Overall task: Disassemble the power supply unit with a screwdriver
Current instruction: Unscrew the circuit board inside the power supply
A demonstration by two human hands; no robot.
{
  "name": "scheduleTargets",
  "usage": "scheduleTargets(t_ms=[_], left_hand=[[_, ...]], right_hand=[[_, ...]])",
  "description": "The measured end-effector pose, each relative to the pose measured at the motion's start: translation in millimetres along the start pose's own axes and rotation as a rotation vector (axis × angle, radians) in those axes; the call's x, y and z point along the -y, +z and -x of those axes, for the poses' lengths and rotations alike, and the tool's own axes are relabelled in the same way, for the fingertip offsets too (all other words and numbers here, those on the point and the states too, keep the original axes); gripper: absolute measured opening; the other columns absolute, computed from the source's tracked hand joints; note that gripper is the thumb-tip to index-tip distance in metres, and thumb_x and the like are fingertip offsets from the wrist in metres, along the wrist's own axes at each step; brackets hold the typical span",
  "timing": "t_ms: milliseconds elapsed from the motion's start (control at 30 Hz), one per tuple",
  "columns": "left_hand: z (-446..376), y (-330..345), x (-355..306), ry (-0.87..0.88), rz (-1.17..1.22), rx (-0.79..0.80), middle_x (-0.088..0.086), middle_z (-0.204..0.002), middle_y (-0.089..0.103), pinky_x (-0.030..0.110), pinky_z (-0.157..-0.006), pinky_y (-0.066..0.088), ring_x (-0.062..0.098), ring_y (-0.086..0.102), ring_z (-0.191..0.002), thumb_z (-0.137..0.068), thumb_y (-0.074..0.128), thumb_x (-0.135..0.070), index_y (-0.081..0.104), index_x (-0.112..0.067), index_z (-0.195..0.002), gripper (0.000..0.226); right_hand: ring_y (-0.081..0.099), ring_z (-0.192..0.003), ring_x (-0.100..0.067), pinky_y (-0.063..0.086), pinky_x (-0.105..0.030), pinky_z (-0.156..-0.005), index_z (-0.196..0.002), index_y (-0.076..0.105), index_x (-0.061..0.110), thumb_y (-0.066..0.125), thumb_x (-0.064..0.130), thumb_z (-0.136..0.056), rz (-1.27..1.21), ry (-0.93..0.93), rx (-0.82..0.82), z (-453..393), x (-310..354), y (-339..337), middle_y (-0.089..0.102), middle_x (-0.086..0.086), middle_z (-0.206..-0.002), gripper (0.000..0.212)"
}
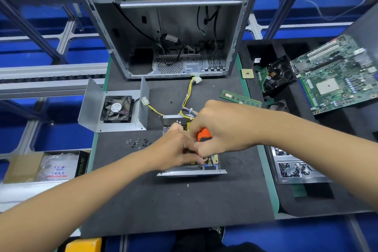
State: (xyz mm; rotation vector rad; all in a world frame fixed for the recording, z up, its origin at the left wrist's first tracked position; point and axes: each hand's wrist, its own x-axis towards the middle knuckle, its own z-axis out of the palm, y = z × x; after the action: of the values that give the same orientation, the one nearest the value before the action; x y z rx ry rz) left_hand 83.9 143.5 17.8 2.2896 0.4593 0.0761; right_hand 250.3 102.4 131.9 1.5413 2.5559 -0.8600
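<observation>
Your right hand [221,127] grips the orange-and-black screwdriver [203,136], fingers wrapped round its handle. The tip is hidden, apparently down in the open grey metal power supply chassis [192,172]. Your left hand [173,149] sits on the chassis next to the shaft, fingers curled; can't tell whether they pinch the shaft or just steady the unit. The chassis sits mid-counter [184,200], just in front of the empty grey PC case [176,37]. Done: bent grey cover with black fan [117,109] is off, left of the chassis; loose black screws [137,142] lie below it. Left, I'd judge: board screws, then lift board and yellow wire harness [187,98].
</observation>
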Motion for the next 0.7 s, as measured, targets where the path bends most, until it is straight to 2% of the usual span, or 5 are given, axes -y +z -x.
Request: scheduleTargets(t_ms=[300,500,633,700], left_hand=[[1,4,0,-0.016,0.006,-0.037,-0.01,-0.085,0.069,0.048,-0.091,0.029,0.022,0.049,-0.093,-0.085,0.066,-0.042,0.074,-0.027,-0.083,0.017],[2,4,2,0.015,-0.015,-0.042,-0.012,-0.084,0.069,0.052,-0.089,0.032,0.022,0.054,-0.089,-0.085,0.062,-0.046,0.073,-0.028,-0.081,0.021],[2,5,2,0.017,-0.072,-0.046,-0.005,-0.076,0.068,0.051,-0.088,0.032,0.034,0.054,-0.085,-0.084,0.052,-0.062,0.074,-0.025,-0.072,0.045],[3,6,3,0.048,-0.081,-0.066,-0.002,-0.072,0.066,0.053,-0.085,0.035,0.038,0.053,-0.082,-0.086,0.057,-0.055,0.071,-0.022,-0.066,0.04]], right_hand=[[0.042,-0.052,-0.017,0.033,-0.03,-0.039,-0.066,0.063,0.019,0.055,0.036,-0.069,0.011,-0.033,-0.04,3,-1,0,0.043,-0.001,-0.047,0.02],[0.042,-0.052,-0.017,0.041,-0.036,-0.043,-0.069,0.065,0.018,0.06,0.034,-0.072,0.01,-0.023,-0.033,2,0,0,0.047,-0.002,-0.049,0.016],[0.044,-0.05,-0.011,0.029,-0.025,-0.04,-0.068,0.06,0.023,0.061,0.035,-0.076,0.071,-0.02,0.015,2,7,1,0.048,0.003,-0.052,0.014],[0.045,-0.052,-0.008,0.036,-0.029,-0.045,-0.07,0.057,0.026,0.061,0.034,-0.078,0.083,-0.018,0.066,2,11,-2,0.049,0.005,-0.055,0.013]])
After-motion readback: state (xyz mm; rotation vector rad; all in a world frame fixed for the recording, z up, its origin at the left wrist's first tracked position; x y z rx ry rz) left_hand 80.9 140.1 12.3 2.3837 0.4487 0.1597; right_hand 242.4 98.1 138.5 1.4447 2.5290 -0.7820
